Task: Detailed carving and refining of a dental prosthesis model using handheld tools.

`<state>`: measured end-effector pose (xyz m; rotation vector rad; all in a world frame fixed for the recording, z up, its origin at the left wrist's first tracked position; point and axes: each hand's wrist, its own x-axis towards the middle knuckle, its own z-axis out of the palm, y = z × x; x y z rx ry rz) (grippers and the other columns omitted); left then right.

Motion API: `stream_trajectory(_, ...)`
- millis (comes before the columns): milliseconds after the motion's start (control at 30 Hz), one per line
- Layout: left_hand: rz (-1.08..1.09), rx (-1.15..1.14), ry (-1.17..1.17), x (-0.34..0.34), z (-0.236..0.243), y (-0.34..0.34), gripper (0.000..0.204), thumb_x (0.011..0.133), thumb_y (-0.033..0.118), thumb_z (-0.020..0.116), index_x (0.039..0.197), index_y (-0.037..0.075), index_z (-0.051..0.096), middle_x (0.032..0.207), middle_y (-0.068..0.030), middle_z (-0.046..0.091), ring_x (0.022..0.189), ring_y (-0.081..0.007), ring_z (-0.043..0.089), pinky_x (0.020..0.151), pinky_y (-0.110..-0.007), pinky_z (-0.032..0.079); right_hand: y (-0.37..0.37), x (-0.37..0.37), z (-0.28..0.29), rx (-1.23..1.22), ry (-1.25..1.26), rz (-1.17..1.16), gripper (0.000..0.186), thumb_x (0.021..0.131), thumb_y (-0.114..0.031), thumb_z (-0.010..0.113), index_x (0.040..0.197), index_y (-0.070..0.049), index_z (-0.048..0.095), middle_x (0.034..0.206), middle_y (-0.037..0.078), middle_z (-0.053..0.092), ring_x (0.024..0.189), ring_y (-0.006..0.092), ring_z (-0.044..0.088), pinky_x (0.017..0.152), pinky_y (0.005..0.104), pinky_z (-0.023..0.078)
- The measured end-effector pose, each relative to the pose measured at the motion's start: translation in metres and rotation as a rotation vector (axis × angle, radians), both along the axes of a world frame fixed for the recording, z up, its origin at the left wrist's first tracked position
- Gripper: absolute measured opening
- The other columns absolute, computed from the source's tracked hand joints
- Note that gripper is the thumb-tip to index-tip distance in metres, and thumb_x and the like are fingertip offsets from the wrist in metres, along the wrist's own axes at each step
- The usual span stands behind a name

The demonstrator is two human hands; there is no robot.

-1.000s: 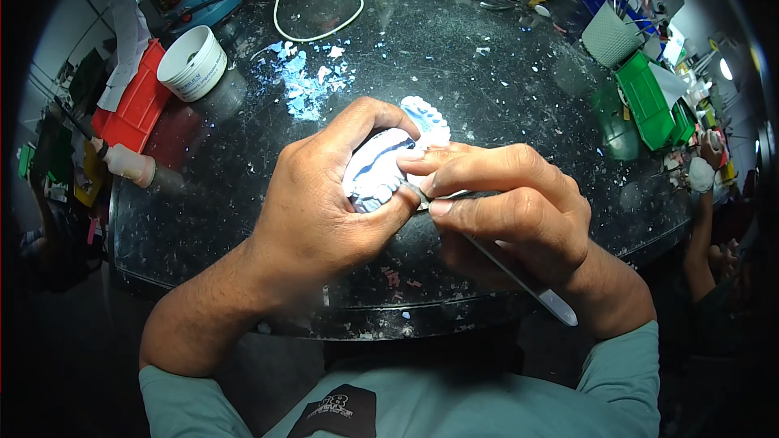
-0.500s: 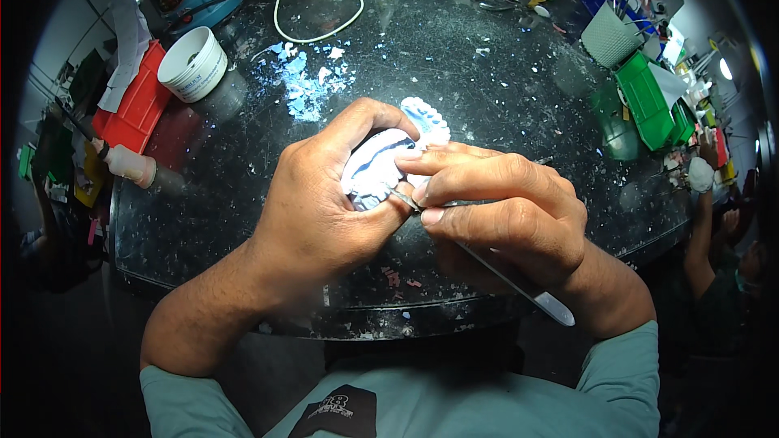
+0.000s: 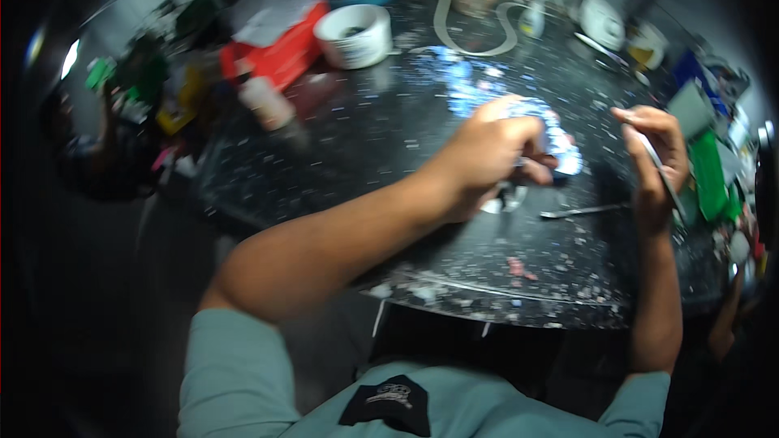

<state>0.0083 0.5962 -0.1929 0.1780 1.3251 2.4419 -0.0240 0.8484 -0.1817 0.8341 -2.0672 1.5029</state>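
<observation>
Head view, blurred: the left hand (image 3: 495, 150) is over the black table (image 3: 389, 154), fingers curled at a blue-and-white cast (image 3: 561, 144) by its right side; whether they grip it, I cannot tell. Under that hand shows a white piece (image 3: 505, 199). The right hand (image 3: 656, 146), well apart to the right, has its thumb and bent fingers closed on a slim tool (image 3: 663, 177), which slants down past the palm. Between the hands, nearer the person, lies a metal pick (image 3: 578, 212). Blue shavings (image 3: 466, 85) lie beyond the left hand, right of a white tub (image 3: 357, 36)
</observation>
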Motion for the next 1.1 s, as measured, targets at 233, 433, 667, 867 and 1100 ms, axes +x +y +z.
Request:
stream_trajectory(233, 0.09, 0.343, -0.121, -0.031, -0.019, 0.009, 0.039, 0.09, 0.039, 0.052, 0.096, 0.001, 0.055, 0.094, -0.0197, 0.062, 0.08, -0.0299, 0.068, 0.07, -0.039, 0.06, 0.057, -0.057, -0.033, 0.015, -0.055, -0.067, 0.007, 0.098, 0.001, 0.059, 0.105, -0.002, 0.062, 0.11, 0.007, 0.064, 0.107, 0.0155, 0.063, 0.098, 0.0281, 0.046)
stream_trajectory(433, 0.126, 0.304, -0.173, -0.047, -0.028, 0.007, 0.04, 0.091, 0.042, 0.04, 0.097, 0.005, 0.055, 0.087, -0.0183, 0.064, 0.07, -0.0304, 0.063, 0.064, -0.038, 0.052, 0.059, -0.068, -0.042, 0.026, -0.038, -0.099, 0.003, 0.099, -0.001, 0.059, 0.102, -0.001, 0.061, 0.107, 0.006, 0.062, 0.104, 0.0132, 0.062, 0.097, 0.0269, 0.047)
stream_trajectory(667, 0.104, 0.155, -0.051, -0.058, -0.033, 0.013, 0.055, 0.094, 0.06, 0.036, 0.095, 0.011, 0.061, 0.08, -0.0115, 0.067, 0.062, -0.0223, 0.062, 0.058, -0.034, 0.045, 0.076, -0.068, -0.046, 0.161, -0.024, -0.233, 0.002, 0.101, -0.003, 0.057, 0.099, -0.004, 0.059, 0.105, 0.003, 0.061, 0.1, 0.0103, 0.059, 0.095, 0.0249, 0.044)
stream_trajectory(867, 0.115, 0.249, -0.063, -0.066, -0.036, 0.012, 0.063, 0.096, 0.063, 0.025, 0.088, 0.01, 0.058, 0.074, -0.0122, 0.065, 0.056, -0.0228, 0.061, 0.057, -0.035, 0.049, 0.058, -0.062, -0.043, 0.173, 0.022, -0.17, 0.004, 0.1, 0.0, 0.056, 0.1, -0.003, 0.059, 0.103, 0.002, 0.06, 0.099, 0.0094, 0.057, 0.095, 0.0238, 0.043)
stream_trajectory(1100, 0.153, 0.108, -0.023, -0.06, -0.034, 0.008, 0.065, 0.096, 0.066, 0.029, 0.092, 0.01, 0.062, 0.076, -0.0096, 0.067, 0.058, -0.0182, 0.063, 0.055, -0.03, 0.05, 0.051, -0.048, -0.04, 0.2, 0.012, -0.192, 0.004, 0.1, 0.0, 0.056, 0.101, -0.003, 0.059, 0.101, 0.002, 0.059, 0.1, 0.0096, 0.058, 0.093, 0.0229, 0.043)
